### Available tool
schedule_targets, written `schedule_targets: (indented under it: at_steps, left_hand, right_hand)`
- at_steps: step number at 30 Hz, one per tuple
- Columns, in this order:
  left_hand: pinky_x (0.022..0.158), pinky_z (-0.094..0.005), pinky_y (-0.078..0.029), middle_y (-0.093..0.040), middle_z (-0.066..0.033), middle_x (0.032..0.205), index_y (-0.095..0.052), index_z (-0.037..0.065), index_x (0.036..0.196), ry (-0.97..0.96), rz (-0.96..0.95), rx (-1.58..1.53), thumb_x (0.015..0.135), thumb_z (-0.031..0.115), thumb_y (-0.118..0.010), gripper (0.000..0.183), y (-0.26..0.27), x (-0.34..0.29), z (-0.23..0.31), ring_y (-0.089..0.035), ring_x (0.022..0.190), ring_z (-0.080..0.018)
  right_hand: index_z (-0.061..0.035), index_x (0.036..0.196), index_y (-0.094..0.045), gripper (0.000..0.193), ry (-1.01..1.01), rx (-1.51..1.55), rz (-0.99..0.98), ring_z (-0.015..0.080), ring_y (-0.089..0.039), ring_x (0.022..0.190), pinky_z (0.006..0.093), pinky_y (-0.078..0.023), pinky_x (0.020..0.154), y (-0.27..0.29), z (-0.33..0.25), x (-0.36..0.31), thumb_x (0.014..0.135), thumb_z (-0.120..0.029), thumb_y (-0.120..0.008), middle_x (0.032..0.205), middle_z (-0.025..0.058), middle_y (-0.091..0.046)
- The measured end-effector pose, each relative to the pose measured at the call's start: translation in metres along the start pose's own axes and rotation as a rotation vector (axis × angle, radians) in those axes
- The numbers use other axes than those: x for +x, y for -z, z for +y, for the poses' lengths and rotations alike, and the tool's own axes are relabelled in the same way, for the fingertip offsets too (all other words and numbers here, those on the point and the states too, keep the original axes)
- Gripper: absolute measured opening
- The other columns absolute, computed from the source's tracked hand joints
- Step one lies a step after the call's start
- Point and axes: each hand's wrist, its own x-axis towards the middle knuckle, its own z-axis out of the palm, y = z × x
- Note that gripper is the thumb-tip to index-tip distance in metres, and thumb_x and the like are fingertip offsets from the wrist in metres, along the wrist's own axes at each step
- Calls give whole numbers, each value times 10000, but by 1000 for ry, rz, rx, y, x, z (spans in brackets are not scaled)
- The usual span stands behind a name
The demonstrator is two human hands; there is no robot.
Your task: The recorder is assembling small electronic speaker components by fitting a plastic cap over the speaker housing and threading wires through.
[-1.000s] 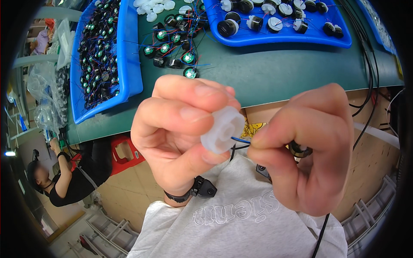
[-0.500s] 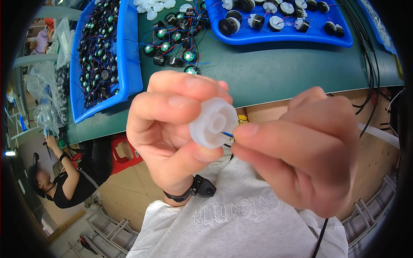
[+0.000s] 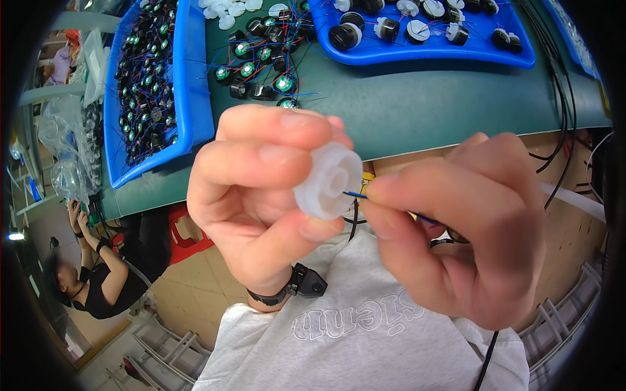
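Between the thumb and fingers of my left hand (image 3: 244, 186) is a round, translucent white plastic cap (image 3: 318, 190), its ringed, hollow side turned to the right. My right hand (image 3: 466, 228) pinches a thin blue wire (image 3: 356, 194) between thumb and forefinger. The wire's tip reaches to the cap's inner ring; whether it goes into the hole I cannot tell. Under the curled right fingers part of a small dark and yellowish piece shows, mostly hidden. Both hands are held in the air in front of the green table edge.
On the green table (image 3: 417, 104) stand a blue bin (image 3: 195, 98) full of small black wired parts and a blue tray (image 3: 430, 57) with capped ones. Loose wired parts (image 3: 262, 92) and white discs (image 3: 227, 13) lie between. Black cables hang at right. A co-worker (image 3: 107, 274) sits at left.
My right hand has drawn slightly right and its fingers have opened out a little, showing more of the blue wire and the dark piece. The cap has tilted and shifted slightly.
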Motion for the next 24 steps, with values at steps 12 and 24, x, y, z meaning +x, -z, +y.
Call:
schedule_targets:
  at_steps: [12, 24]
  left_hand:
    - [809, -347, -463, -506, -214, 1031, -522, -35, 963, -84, 17, 109, 626, -55, -673, 369, 2, -3, -2, -541, 932, -272]
    - [784, -357, -461, -532, -198, 981, -550, -36, 897, -61, -3, 177, 614, -45, -692, 317, 6, -1, -1, -552, 896, -270]
  right_hand:
    - [28, 858, -532, 317, 42, -7, 47, 106, -404, 534, 212, -298, 419, -7, 4, -1, 577, 89, -665, 756, 58, -591]
    - [6, 873, -532, 321, -60, 30, -29, 112, -416, 546, 190, -321, 398, -3, 1, -1, 591, 93, -657, 762, 47, -586]
